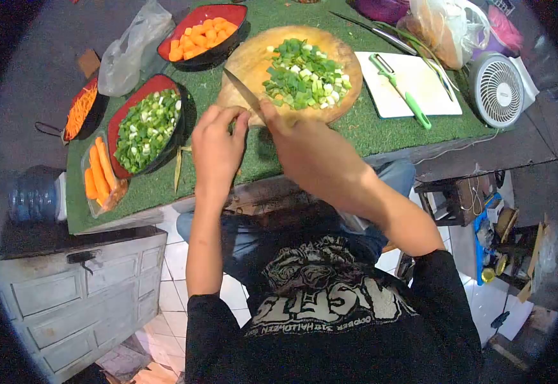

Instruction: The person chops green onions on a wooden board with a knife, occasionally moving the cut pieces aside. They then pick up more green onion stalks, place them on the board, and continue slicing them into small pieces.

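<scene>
Round board [240, 48]: smooth wood. Knife blade [243, 88]: metal. Table cover [381, 137]: rough, matt. Bag [135, 48]: glossy plastic.

Knife [243, 88] angled over rnd wood board [248, 59] w/ chopped scallions [306, 77].

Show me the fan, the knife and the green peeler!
Fan [499, 93]: head view, on its round front.
Knife [243, 91]: head view, on its blade.
Peeler [417, 109]: head view, on its green handle.

Dim, grainy surroundings, brighter middle, slight hand [301, 150] blur, fisheye-curved dark edges.
</scene>
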`<state>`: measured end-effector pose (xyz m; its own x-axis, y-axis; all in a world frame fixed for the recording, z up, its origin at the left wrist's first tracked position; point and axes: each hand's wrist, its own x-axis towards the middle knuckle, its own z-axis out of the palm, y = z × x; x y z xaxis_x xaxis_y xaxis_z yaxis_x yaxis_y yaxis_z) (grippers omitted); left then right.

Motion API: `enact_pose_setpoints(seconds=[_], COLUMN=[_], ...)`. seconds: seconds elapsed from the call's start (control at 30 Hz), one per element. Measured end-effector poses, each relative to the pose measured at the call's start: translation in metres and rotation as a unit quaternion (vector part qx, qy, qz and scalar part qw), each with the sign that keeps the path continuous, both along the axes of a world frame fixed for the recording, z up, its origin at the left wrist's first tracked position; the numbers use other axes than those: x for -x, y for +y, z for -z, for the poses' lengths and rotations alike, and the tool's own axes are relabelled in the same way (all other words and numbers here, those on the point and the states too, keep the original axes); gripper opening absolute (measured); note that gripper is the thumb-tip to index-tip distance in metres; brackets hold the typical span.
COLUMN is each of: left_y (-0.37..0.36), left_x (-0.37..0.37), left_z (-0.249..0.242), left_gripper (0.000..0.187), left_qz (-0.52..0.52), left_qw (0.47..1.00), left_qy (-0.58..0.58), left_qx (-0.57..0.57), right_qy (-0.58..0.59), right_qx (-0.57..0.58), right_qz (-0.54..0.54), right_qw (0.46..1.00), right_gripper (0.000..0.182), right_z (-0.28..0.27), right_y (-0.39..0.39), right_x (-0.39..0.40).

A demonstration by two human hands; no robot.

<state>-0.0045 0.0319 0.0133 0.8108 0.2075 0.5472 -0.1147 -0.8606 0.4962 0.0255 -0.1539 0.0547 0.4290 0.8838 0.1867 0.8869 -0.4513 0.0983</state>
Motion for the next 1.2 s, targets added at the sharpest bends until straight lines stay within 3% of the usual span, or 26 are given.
enact_pose_setpoints(seconds=[0.03,0.17,0.23,0.33,0.47,0.63,0.7,0.97,1.03,1.2], left_y=[0.001,0.001,0.001,0.001,-0.001,0.002,0.006,0.007,0.004,0.006], left_x=[-0.002,-0.004,-0.006,-0.006,-0.006,-0.005,-0.003,-0.001,-0.001,-0.002], left_z=[0.001,0.004,0.003,0.002,-0.004,-0.010,-0.012,-0.006,-0.007,-0.003], left_gripper=[0.010,0.010,0.010,0.012,0.012,0.013,0.012,0.011,0.011,0.012], left_qz=[0.001,-0.002,-0.004,-0.025,-0.013,-0.022,-0.034,-0.006,-0.008,-0.015], left_qw=[1.000,1.000,1.000,0.999,1.000,0.999,0.997,1.000,0.999,1.000], left_qy=[-0.002,-0.011,-0.011,-0.013,-0.013,-0.028,-0.066,0.021,0.025,0.011], left_qx=[-0.001,-0.019,-0.024,-0.041,-0.007,0.019,0.025,0.004,0.020,0.008], right_qy=[-0.092,-0.064,0.120,0.076,0.090,0.262,0.265,0.234,0.154,0.100], right_qx=[0.028,0.147,0.125,0.031,-0.012,-0.102,-0.100,-0.013,-0.030,-0.021], right_qz=[-0.050,-0.005,0.074,0.076,0.021,0.082,0.077,0.065,0.067,0.040], right_qw=[0.994,0.987,0.982,0.994,0.996,0.956,0.956,0.970,0.985,0.994], right_gripper=[0.063,0.055,0.054,0.058,0.068,0.075,0.075,0.075,0.072,0.068], right_z=[0.000,-0.020,-0.025,-0.033,-0.033,-0.043,-0.041,-0.038,-0.033,-0.026], right_y=[0.001,-0.001,-0.012,-0.039,-0.058,-0.056,-0.053,-0.026,-0.019,-0.013], right_x=[-0.002,0.011,0.017,0.033,0.025,0.012,0.008,0.012,0.015,0.015])
